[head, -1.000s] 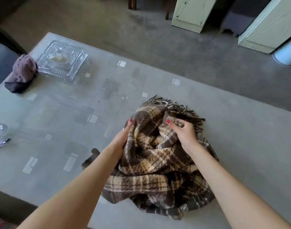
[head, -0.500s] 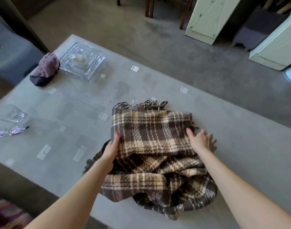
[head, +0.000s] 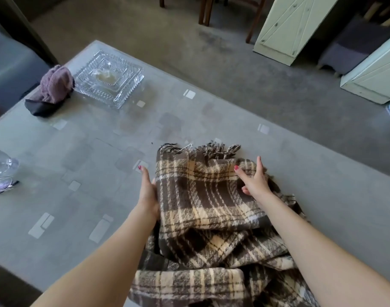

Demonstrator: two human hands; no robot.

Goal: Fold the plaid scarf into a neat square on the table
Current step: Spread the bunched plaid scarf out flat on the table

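The brown and cream plaid scarf lies on the grey table. Its far part is spread into a flat panel with a fringe along the far edge. The near part is bunched in loose folds. My left hand is at the panel's left edge, with the fabric lying over some of its fingers. My right hand rests on top of the panel's right side, fingers apart, and the cloth is wrinkled beside it.
A cut-glass dish and a crumpled mauve cloth sit at the far left corner. A drinking glass and spectacles lie at the left edge. Chair legs and pale cabinet doors stand on the carpet beyond.
The bunched scarf has been opened and its fringed end laid flat away from me. My right hand has since moved inward onto the panel, and the view has shifted closer.
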